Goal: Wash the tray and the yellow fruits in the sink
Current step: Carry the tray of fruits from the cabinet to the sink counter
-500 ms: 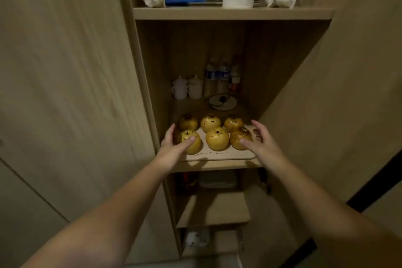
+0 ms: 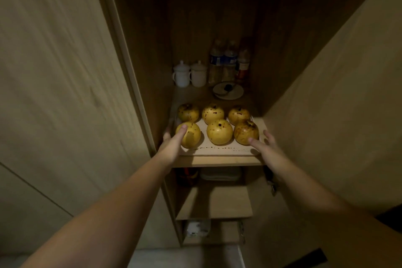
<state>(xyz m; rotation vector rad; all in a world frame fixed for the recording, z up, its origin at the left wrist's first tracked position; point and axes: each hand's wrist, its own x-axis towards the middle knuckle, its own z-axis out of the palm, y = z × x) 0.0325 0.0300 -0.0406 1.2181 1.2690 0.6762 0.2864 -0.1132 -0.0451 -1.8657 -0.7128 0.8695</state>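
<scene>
Six yellow, brown-spotted fruits (image 2: 219, 131) sit in two rows on a pale flat tray (image 2: 217, 150) at the front of a cupboard shelf (image 2: 217, 161). My left hand (image 2: 171, 146) holds the tray's left edge: its thumb lies on the front left fruit (image 2: 192, 137) and its fingers reach down the outside of the edge. My right hand (image 2: 264, 148) is at the tray's right front corner with straight, spread fingers. Its thumb points at the front right fruit (image 2: 244, 131), and its fingers lie just outside the edge. The tray rests on the shelf.
Behind the tray stand two white lidded cups (image 2: 189, 75), three bottles (image 2: 228, 61) and a small plate (image 2: 228, 91). Wooden cupboard doors (image 2: 326, 104) hang open on both sides. Another shelf lies overhead, and lower shelves (image 2: 215, 202) hold a few things.
The view has come closer and tilted down. My right hand has moved in towards the tray's right corner, while my left hand stays at the left edge.
</scene>
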